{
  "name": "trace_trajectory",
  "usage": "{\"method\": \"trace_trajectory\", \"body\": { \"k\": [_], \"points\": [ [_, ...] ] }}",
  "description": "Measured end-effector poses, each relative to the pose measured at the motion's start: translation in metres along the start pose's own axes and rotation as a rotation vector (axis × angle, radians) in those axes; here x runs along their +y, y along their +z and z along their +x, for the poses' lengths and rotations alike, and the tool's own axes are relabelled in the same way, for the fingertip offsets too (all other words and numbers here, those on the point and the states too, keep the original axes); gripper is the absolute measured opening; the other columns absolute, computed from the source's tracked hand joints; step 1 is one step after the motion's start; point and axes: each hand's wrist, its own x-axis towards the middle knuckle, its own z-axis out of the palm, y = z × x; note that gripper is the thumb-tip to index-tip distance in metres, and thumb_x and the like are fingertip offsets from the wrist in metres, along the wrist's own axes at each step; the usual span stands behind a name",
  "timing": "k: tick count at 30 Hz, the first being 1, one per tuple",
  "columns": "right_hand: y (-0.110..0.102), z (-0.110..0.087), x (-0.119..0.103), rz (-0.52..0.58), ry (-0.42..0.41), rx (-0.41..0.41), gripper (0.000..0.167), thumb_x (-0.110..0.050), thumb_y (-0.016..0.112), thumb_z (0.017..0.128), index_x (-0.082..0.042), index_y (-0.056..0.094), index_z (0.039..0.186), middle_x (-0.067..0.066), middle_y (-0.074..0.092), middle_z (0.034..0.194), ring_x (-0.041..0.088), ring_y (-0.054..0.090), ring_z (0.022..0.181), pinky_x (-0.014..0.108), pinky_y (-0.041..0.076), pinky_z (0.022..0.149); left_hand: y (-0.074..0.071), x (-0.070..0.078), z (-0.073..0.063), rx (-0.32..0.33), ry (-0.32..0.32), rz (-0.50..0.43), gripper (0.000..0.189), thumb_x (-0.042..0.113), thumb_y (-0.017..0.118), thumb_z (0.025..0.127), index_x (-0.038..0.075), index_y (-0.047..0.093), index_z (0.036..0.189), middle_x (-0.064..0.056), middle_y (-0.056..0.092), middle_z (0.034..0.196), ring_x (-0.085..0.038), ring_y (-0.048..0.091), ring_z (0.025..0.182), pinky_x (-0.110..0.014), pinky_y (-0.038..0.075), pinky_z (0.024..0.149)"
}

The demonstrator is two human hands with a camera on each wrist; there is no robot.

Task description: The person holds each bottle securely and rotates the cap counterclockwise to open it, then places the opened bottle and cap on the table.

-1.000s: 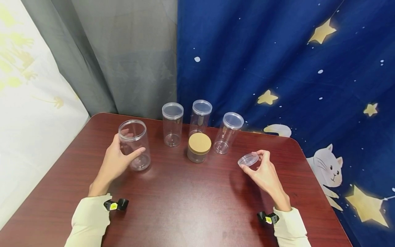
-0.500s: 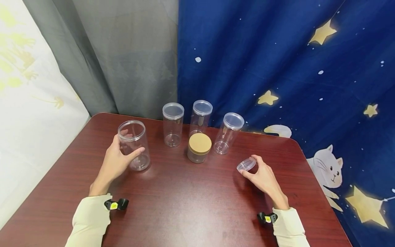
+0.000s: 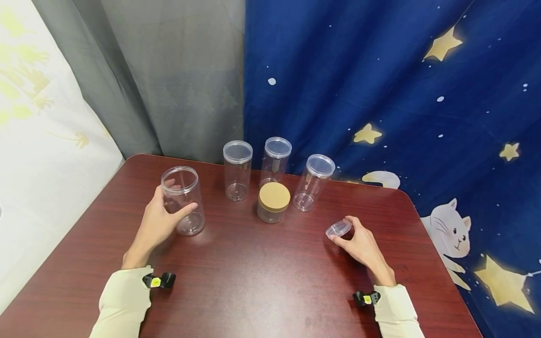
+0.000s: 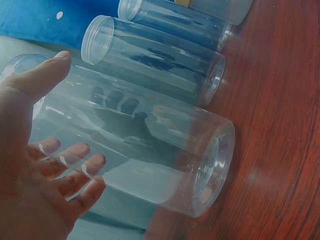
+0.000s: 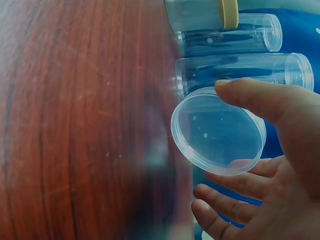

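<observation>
On the table's left side a tall clear plastic jar (image 3: 186,195) stands upright without a lid. My left hand (image 3: 156,218) holds it from the left, thumb across the near side and fingers around the far side; in the left wrist view those fingers (image 4: 82,165) show through the wall. Over at the right, my right hand (image 3: 364,246) pinches a clear round lid (image 3: 338,228) between thumb and fingers. The lid is tilted above the table, and the right wrist view shows its face (image 5: 217,132) with the thumb on its rim.
Several lidded jars stand toward the back: a tall left jar (image 3: 237,173), a middle jar (image 3: 275,162), a right-hand jar (image 3: 313,183), and a short jar with a tan lid (image 3: 274,199). Behind the dark red table (image 3: 262,281) hang grey and blue curtains (image 3: 321,84).
My right hand has come down and slightly nearer with the lid, mostly in the first half second. My left hand and its jar have barely moved.
</observation>
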Motion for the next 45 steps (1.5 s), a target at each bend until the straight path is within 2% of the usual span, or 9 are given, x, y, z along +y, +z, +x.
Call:
{"method": "trace_trajectory", "body": {
  "k": [4, 9, 15, 21, 26, 30, 36, 40, 45],
  "points": [
    [0.001, 0.0, 0.004, 0.01, 0.009, -0.013, 0.082, -0.044, 0.078, 0.083, 0.001, 0.04, 0.141, 0.028, 0.058, 0.128, 0.041, 0.058, 0.112, 0.056, 0.046, 0.098, -0.001, 0.0, -0.001, -0.007, -0.018, -0.001, 0.085, 0.036, 0.078, 0.086, 0.009, 0.03, 0.151, -0.015, 0.053, 0.139, -0.029, 0.055, 0.105, -0.032, 0.041, 0.084],
    [0.0, 0.002, 0.007, 0.007, 0.011, -0.021, 0.084, -0.042, 0.077, 0.083, 0.002, 0.039, 0.142, 0.03, 0.057, 0.13, 0.043, 0.057, 0.115, 0.057, 0.045, 0.1, -0.003, 0.0, -0.002, -0.012, -0.038, 0.0, 0.084, 0.037, 0.077, 0.086, 0.009, 0.03, 0.15, -0.012, 0.045, 0.148, -0.028, 0.054, 0.109, -0.038, 0.042, 0.087],
    [0.0, 0.003, 0.009, -0.025, -0.012, -0.025, 0.082, -0.034, 0.079, 0.082, 0.008, 0.041, 0.141, 0.03, 0.057, 0.131, 0.045, 0.057, 0.117, 0.056, 0.045, 0.1, -0.004, 0.0, -0.004, -0.015, -0.023, 0.008, 0.084, 0.037, 0.076, 0.087, 0.008, 0.03, 0.15, -0.014, 0.049, 0.144, -0.027, 0.054, 0.107, -0.031, 0.041, 0.084],
    [0.001, 0.004, 0.01, -0.027, -0.011, -0.058, 0.08, -0.029, 0.079, 0.081, 0.011, 0.042, 0.138, 0.03, 0.057, 0.129, 0.043, 0.058, 0.114, 0.055, 0.048, 0.096, -0.005, -0.001, -0.006, -0.026, -0.026, 0.006, 0.083, 0.036, 0.077, 0.087, 0.007, 0.03, 0.149, -0.014, 0.046, 0.146, -0.031, 0.052, 0.115, -0.043, 0.041, 0.09],
    [0.004, 0.005, 0.011, -0.02, 0.004, -0.071, 0.078, -0.028, 0.079, 0.081, 0.011, 0.042, 0.137, 0.03, 0.055, 0.129, 0.041, 0.059, 0.114, 0.053, 0.049, 0.095, -0.004, -0.003, -0.009, -0.031, 0.001, 0.027, 0.085, 0.035, 0.076, 0.087, 0.006, 0.028, 0.15, -0.016, 0.048, 0.145, -0.032, 0.051, 0.119, -0.039, 0.04, 0.089],
    [0.006, 0.005, 0.013, -0.018, 0.024, -0.087, 0.078, -0.029, 0.079, 0.081, 0.012, 0.042, 0.135, 0.03, 0.053, 0.13, 0.042, 0.058, 0.115, 0.053, 0.048, 0.096, -0.003, -0.005, -0.011, -0.038, 0.01, 0.027, 0.086, 0.034, 0.076, 0.087, 0.006, 0.026, 0.15, -0.016, 0.044, 0.147, -0.033, 0.049, 0.123, -0.042, 0.04, 0.091],
    [0.007, 0.004, 0.016, -0.019, 0.046, -0.105, 0.078, -0.03, 0.079, 0.081, 0.013, 0.041, 0.135, 0.031, 0.051, 0.128, 0.042, 0.056, 0.115, 0.053, 0.047, 0.096, -0.004, -0.002, -0.013, -0.05, 0.011, -0.003, 0.098, 0.032, 0.079, 0.085, 0.01, 0.013, 0.155, -0.019, 0.041, 0.148, -0.038, 0.049, 0.12, -0.056, 0.041, 0.093],
    [0.008, 0.003, 0.017, -0.028, 0.036, -0.093, 0.076, -0.029, 0.08, 0.08, 0.013, 0.044, 0.133, 0.03, 0.053, 0.124, 0.04, 0.055, 0.111, 0.052, 0.048, 0.094, -0.006, 0.008, -0.012, -0.001, 0.036, -0.038, 0.105, 0.029, 0.078, 0.085, 0.011, 0.004, 0.157, -0.02, 0.028, 0.155, -0.039, 0.039, 0.131, -0.06, 0.035, 0.1],
    [0.009, 0.006, 0.02, -0.035, 0.01, -0.075, 0.074, -0.029, 0.08, 0.079, 0.013, 0.047, 0.13, 0.029, 0.054, 0.121, 0.039, 0.052, 0.108, 0.052, 0.047, 0.092, -0.009, 0.026, -0.011, 0.124, 0.136, -0.048, 0.101, 0.024, 0.078, 0.083, 0.013, 0.01, 0.157, -0.016, 0.019, 0.158, -0.035, 0.03, 0.139, -0.055, 0.029, 0.11]
  ]
}}
